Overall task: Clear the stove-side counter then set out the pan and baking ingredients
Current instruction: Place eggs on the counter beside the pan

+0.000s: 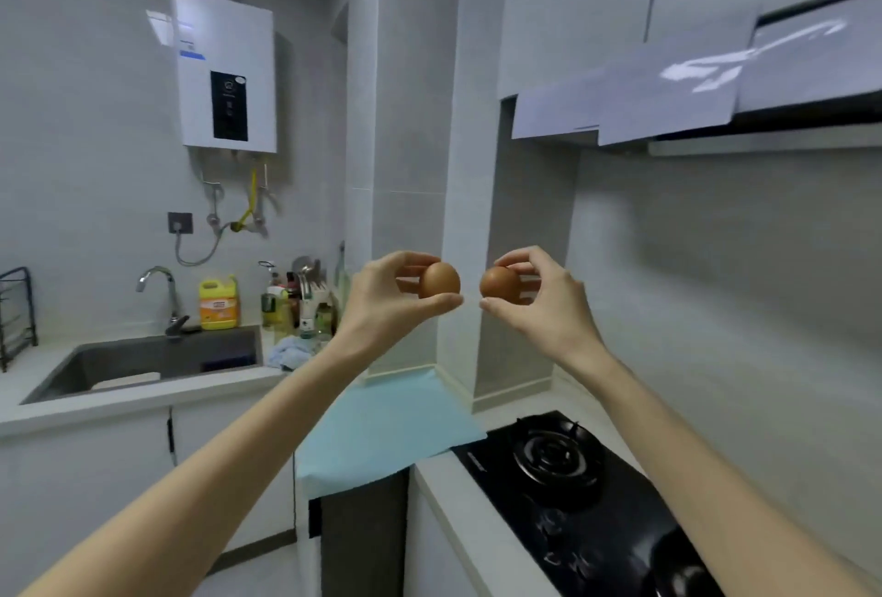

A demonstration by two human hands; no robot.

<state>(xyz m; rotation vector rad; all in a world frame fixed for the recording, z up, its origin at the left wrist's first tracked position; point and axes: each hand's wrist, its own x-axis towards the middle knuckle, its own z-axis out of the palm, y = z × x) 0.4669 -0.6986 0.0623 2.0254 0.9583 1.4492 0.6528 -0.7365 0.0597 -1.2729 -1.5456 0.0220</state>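
Both forearms (215,443) are stretched forward, and an egg is pinched in each hand: the left egg (440,280) by the left hand (386,298), the right egg (498,283) by the right hand (544,305), both held high over the blue mat (382,424) beside the stove (572,477). Nearly touching, the shells could be cracked by a knock, or dropped if a pinch is slackened.

eggs (440,280): smooth, matt brown shell
hob (572,506): glossy black glass
mat (386,424): matt pale-blue sheet
tap (160,291): shiny metal
jug (218,303): yellow plastic
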